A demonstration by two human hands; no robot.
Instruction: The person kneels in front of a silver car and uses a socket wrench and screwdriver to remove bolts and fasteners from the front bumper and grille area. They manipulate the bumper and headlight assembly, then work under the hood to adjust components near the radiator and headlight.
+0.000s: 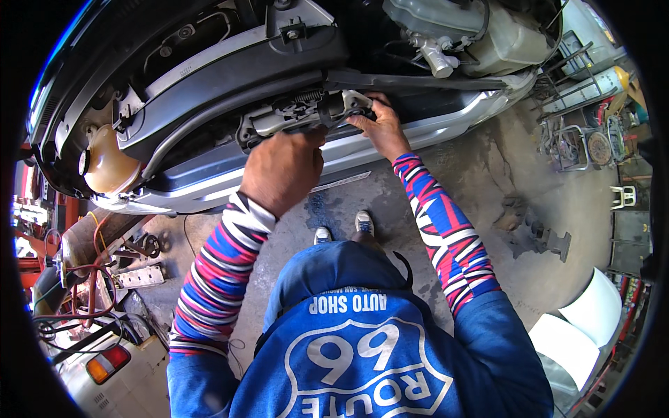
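A metal mechanism with a coil spring and a black band lies across the front of an open vehicle's engine bay, just behind the silver bumper. My right hand grips its right end, thumb on the near side and fingers over the far side. Against the mechanism's near edge, my left hand is closed in a fist with the back of the hand up. Its fingertips are hidden, so what they hold cannot be made out. Patterned sleeves in red, white and blue cover both forearms.
A yellowed plastic reservoir sits at the bay's left, and a larger pale tank at its far right. Dark debris lies on the concrete floor. White panels stand lower right; a hose-draped pipe is at left.
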